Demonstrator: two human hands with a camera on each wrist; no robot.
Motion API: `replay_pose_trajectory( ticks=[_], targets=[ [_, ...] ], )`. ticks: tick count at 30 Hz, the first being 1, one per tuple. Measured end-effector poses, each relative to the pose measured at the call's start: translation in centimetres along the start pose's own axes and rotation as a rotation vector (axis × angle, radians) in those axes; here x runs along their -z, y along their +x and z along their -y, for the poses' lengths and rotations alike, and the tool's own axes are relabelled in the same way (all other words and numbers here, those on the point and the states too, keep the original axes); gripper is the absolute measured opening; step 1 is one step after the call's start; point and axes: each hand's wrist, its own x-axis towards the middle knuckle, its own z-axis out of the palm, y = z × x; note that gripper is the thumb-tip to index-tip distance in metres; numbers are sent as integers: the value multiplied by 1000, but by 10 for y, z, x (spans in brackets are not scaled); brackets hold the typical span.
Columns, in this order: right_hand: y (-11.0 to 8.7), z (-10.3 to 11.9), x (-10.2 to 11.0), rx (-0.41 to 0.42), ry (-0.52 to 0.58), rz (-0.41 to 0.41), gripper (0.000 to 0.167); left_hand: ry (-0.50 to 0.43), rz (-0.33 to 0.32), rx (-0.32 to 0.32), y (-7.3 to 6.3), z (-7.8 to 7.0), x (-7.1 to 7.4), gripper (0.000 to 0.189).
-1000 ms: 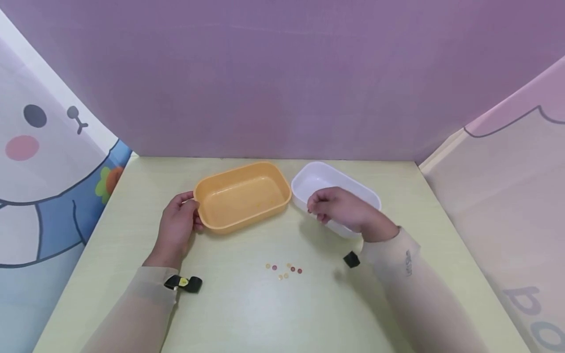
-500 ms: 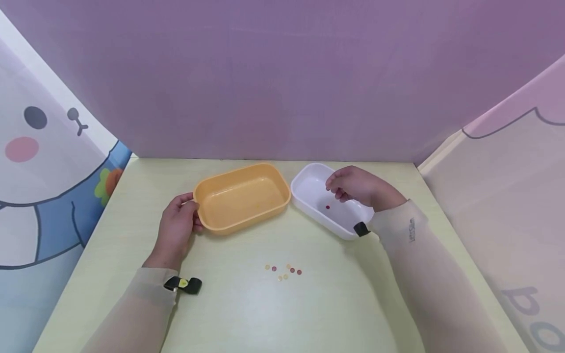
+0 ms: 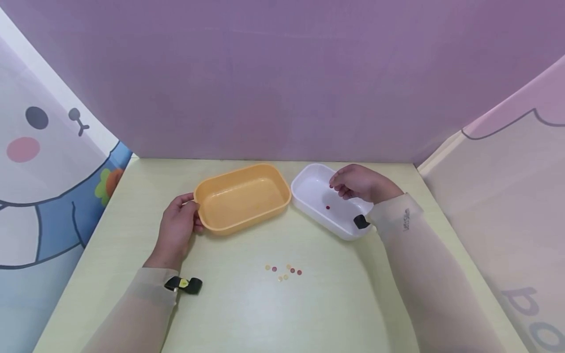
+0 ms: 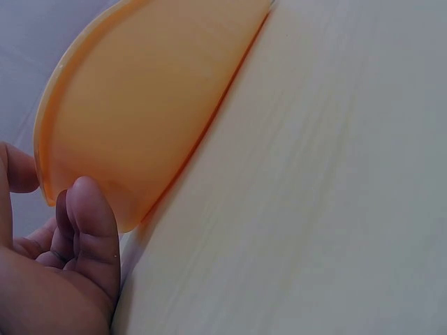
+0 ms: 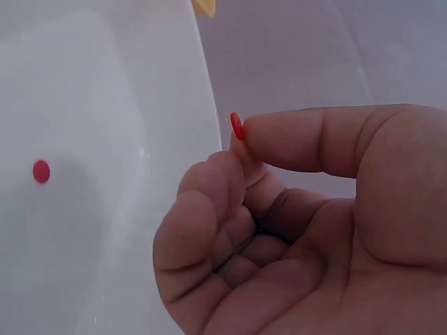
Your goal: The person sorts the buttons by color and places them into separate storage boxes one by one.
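My right hand (image 3: 356, 182) is over the white tray (image 3: 309, 208), pinching a small red button (image 5: 237, 125) between thumb and forefinger, its other fingers curled in. Another red button (image 5: 42, 171) lies on the tray floor below. At the left end of the orange tray (image 3: 242, 223), my left hand (image 3: 178, 220) holds the rim and outer wall, thumb by the rim and other fingers lower against the side. Several small buttons lie loose on the table in front of the trays, among them a red button (image 3: 299, 272) and a yellow button (image 3: 267, 267).
Both trays stand side by side near the back of the pale table (image 3: 247, 314), their near corners almost meeting. A purple wall (image 3: 273, 88) rises behind it, with printed panels left and right. A black strap (image 3: 361, 222) hangs from the right cuff.
My right hand has moved back and right from the white tray's front edge to over its inside, uncovering the red button lying there. My left hand and the orange tray have stayed put.
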Motion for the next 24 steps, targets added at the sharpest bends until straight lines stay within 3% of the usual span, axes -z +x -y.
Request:
replay_pose_trajectory(
  ticks=[10,24],
  targets=[
    [5,-6,4,-47,-28,-29,31,12,1,-5,0,0,0,46],
    [2,-8,6,-17,-62,-35,28,6,8,-6,1,-1,0,45]
  ],
)
